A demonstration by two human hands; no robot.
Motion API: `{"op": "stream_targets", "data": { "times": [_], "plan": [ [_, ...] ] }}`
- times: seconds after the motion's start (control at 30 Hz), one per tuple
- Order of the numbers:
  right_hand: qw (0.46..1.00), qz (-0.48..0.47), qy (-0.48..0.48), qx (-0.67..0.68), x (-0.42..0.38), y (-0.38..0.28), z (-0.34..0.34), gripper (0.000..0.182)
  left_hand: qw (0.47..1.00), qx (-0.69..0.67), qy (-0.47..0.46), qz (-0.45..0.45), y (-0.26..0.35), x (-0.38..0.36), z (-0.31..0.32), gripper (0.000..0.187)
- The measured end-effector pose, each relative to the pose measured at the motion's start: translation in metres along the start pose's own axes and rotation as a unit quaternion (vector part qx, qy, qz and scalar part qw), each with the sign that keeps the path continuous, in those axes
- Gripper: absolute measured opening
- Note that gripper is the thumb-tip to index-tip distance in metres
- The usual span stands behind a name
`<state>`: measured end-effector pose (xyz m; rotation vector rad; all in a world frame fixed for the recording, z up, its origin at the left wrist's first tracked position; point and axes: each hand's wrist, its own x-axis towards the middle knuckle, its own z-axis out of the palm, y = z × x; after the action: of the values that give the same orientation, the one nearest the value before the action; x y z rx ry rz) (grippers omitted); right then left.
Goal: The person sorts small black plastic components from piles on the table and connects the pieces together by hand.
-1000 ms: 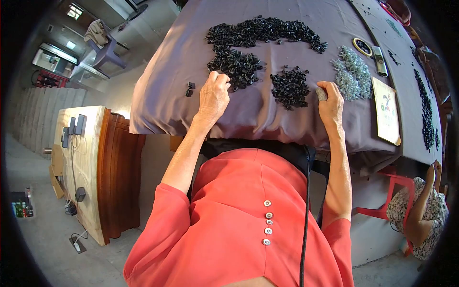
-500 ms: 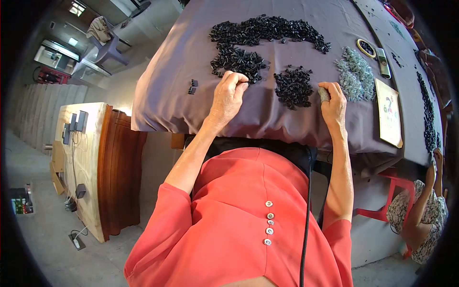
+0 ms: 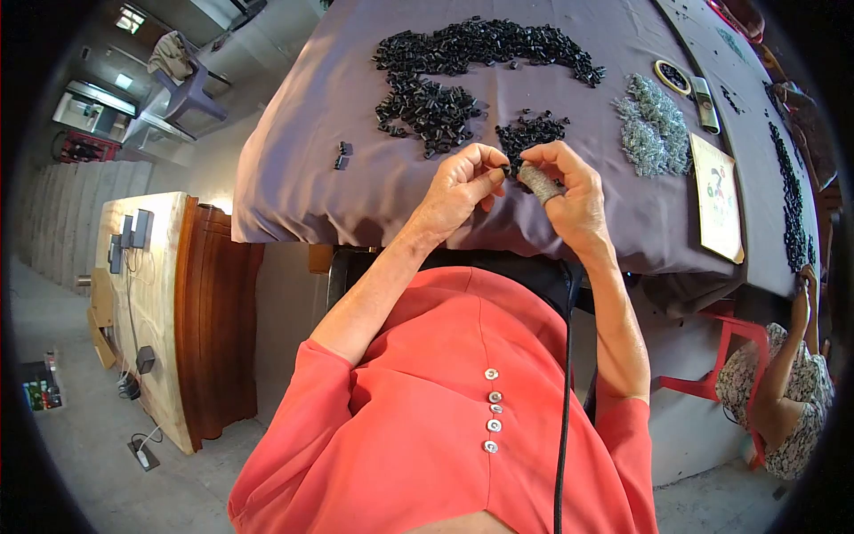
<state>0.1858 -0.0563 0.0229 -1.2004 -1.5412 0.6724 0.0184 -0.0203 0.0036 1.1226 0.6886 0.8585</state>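
My left hand (image 3: 464, 191) pinches a small black piece (image 3: 505, 170) between thumb and fingertips. Close beside it on the right, my right hand (image 3: 569, 189) has its fingers pressed together, with a grey wrap (image 3: 539, 182) around its thumb; what its fingertips hold is too small to make out. Both hands are just in front of a small pile of black pieces (image 3: 532, 132), partly covering it. Farther back on the purple-grey cloth lies a larger curved pile of black pieces (image 3: 436, 111).
A heap of clear pieces (image 3: 654, 125), a tape roll (image 3: 672, 77), a green-grey device (image 3: 704, 105) and a printed card (image 3: 716, 196) lie right on the cloth (image 3: 294, 178). Another person (image 3: 783, 400) sits at far right. A wooden cabinet (image 3: 218, 320) stands left.
My two hands have come together in front of the small pile; the right moved left and the left moved right. The view has shifted slightly.
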Motion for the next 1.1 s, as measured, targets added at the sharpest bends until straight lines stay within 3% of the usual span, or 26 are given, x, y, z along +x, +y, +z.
{"op": "stream_targets", "data": {
  "times": [0.27, 0.47, 1.1],
  "plan": [
    [1.000, 0.010, -0.016, -0.023, -0.001, -0.003, 0.004, 0.027, 0.992, -0.127, 0.013, -0.011, -0.008, -0.003, -0.004, 0.019],
    [1.000, 0.004, 0.017, -0.002, -0.003, 0.002, 0.012, 0.030, 0.986, -0.148, 0.065, -0.049, -0.009, -0.002, -0.011, 0.018],
    [0.990, -0.071, -0.013, -0.124, -0.006, -0.001, 0.022, 0.029, 0.987, -0.144, 0.044, -0.049, -0.017, 0.000, -0.014, 0.014]
  ]
}}
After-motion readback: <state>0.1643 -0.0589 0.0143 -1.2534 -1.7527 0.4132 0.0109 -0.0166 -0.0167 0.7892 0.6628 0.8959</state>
